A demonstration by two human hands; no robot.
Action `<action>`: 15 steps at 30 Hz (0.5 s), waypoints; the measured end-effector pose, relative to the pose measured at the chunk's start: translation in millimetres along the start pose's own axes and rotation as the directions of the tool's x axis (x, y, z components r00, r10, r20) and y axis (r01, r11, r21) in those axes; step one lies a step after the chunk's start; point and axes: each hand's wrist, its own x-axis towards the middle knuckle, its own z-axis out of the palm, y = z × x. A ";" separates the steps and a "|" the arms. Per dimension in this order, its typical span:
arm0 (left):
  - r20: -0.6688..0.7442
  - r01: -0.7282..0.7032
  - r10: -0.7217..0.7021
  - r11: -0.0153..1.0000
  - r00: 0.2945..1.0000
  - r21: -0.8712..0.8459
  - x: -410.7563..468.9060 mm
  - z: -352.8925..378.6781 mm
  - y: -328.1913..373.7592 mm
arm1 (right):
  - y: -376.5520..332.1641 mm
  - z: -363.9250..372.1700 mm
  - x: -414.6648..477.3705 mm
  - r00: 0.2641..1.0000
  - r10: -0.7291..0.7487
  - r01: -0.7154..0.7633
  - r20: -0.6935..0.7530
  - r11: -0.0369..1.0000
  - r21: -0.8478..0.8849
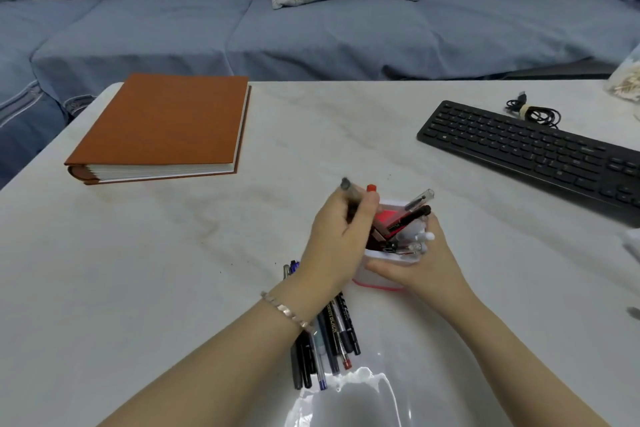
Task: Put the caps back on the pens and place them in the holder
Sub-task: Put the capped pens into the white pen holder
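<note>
Item: white, red-trimmed plastic holder (370, 279), part-filled, clasped in my right grip (422, 267); left grip (337, 243) holding grey- and red-ended pens (351, 192); loose dark pens (337, 329), 6 o'clock on worktop (173, 270), outstanding

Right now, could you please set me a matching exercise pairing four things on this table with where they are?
Things:
1 book
2 keyboard
3 holder
4 loose pens

Places:
A lying under the left forearm
B held in the right hand
C far left part of the table
D right side of the table

Pairs: 1-C; 2-D; 3-B; 4-A
</note>
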 end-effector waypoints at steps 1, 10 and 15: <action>0.001 -0.017 0.017 0.999 1.000 0.039 -0.3 -3.3 -3.8 | 0.1 -0.1 -0.3 1.000 -0.027 0.027 -0.016 1.000 0.002; 0.025 -0.236 0.236 0.955 0.971 0.176 1.4 -1.3 -8.8 | 9.8 -1.3 -6.4 0.997 0.078 -0.078 -0.019 0.997 -0.023; 0.266 -0.325 0.213 0.798 0.940 0.507 -4.5 4.6 -30.5 | 1.9 2.8 5.4 0.999 -0.011 0.008 -0.043 0.997 -0.077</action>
